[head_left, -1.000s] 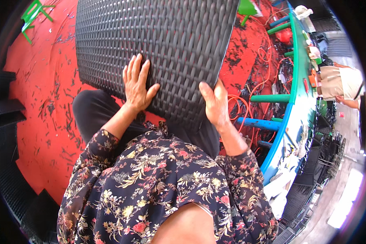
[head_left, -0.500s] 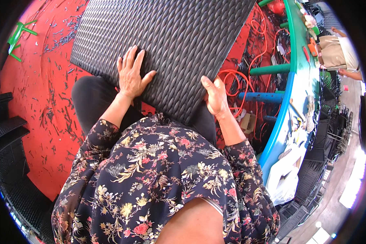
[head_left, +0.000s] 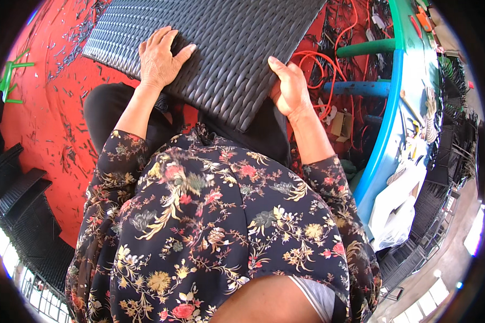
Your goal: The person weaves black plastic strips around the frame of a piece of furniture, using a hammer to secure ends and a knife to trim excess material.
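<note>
A large black woven panel (head_left: 221, 54), its strands like plaited rattan, leans over my lap with a corner pointing toward me. My left hand (head_left: 160, 60) lies on top of its woven face near the close edge, thumb spread from the fingers. At the panel's right edge, my right hand (head_left: 292, 89) grips it with the thumb on top. The fingers of that hand are curled underneath, mostly hidden. The panel's far end runs out of the picture.
Dark scraps litter the red floor covering (head_left: 54, 145). To the right stands a table with a blue-green rim (head_left: 385, 140), bearing a white plastic bag (head_left: 396, 215). An orange cord (head_left: 337, 70) coils beneath it. A green stool (head_left: 8, 81) and black woven pieces (head_left: 21, 194) are at left.
The panel and both hands now appear higher in the picture, with the view shifted. My left hand still rests on the panel and my right hand still grips its edge.
</note>
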Tool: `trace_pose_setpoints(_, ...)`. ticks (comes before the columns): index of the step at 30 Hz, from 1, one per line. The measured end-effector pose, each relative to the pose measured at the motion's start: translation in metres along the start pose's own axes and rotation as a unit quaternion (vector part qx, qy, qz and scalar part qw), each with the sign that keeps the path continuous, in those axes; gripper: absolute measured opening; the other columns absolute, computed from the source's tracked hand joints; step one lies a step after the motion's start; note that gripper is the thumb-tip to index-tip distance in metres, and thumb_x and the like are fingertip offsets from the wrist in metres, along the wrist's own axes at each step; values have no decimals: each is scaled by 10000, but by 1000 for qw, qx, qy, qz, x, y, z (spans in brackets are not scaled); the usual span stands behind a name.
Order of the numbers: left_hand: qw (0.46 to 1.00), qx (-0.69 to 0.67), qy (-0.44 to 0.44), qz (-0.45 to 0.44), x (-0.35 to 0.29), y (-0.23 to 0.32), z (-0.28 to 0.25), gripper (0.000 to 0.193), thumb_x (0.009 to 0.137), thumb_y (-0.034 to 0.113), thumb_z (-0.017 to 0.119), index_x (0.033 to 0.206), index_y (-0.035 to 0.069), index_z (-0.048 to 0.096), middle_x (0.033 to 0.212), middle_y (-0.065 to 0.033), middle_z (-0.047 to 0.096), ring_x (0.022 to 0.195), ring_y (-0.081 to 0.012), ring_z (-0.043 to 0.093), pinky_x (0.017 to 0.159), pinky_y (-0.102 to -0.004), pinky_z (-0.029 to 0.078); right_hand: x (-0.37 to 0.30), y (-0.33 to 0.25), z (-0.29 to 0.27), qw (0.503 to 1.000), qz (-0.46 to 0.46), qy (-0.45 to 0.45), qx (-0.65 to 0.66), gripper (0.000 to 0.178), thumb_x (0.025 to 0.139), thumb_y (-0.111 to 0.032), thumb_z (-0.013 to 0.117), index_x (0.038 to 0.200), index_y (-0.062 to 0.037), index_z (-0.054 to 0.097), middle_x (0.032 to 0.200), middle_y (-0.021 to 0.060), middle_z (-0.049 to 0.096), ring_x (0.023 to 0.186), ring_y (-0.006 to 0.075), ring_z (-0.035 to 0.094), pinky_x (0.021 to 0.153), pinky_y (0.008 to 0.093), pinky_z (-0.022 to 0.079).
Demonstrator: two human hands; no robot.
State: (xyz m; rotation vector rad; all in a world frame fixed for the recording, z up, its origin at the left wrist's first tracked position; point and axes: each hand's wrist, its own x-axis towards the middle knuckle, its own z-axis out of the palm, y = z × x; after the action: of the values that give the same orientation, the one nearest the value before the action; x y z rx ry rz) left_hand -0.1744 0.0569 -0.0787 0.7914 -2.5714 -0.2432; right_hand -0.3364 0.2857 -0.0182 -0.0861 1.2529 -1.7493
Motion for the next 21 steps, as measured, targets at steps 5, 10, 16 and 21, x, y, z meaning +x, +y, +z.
trace_pose_setpoints(5, 994, -65, -5, 89, -11, 13, -24, 558, 847, 458, 622, 1190, 20, 587, 1305, -139, 538, 1232, -312, 473, 1040, -418, 327, 5, -2, 0, 1000, -10, 1, -1, 282, 927, -133, 542, 1150, 39, 552, 1079, 135, 636, 950, 255, 636, 813, 418, 545)
trace_pose_setpoints(10, 968, -107, -75, 214, -53, 45, -52, 833, 769, 652, 596, 1339, 58, 470, 1436, -144, 391, 1353, -334, 328, 1103, -488, 206, 9, 0, -2, 1000, -24, 4, 14, 286, 924, -129, 548, 1155, 39, 555, 1096, 130, 630, 949, 238, 628, 832, 401, 533)
trace_pose_setpoints(16, 974, -89, -84, 192, -52, 54, -46, 960, 668, 737, 604, 1358, 87, 448, 1448, -129, 367, 1375, -317, 283, 1098, -544, 168, -23, -16, -8, 895, -124, 120, -411, 788, 750, -277, 772, 1328, 95, 386, 848, 95, 657, 755, 142, 608, 706, 271, 497)
trace_pose_setpoints(21, 975, -105, -71, 185, -58, 73, -49, 1002, 603, 700, 677, 1339, 57, 456, 1442, -130, 371, 1373, -299, 291, 1078, -597, 173, -79, 6, 1, 874, -83, -6, -478, 1047, 629, -279, 874, 1414, 10, 245, 750, 90, 638, 667, 159, 617, 630, 285, 507)
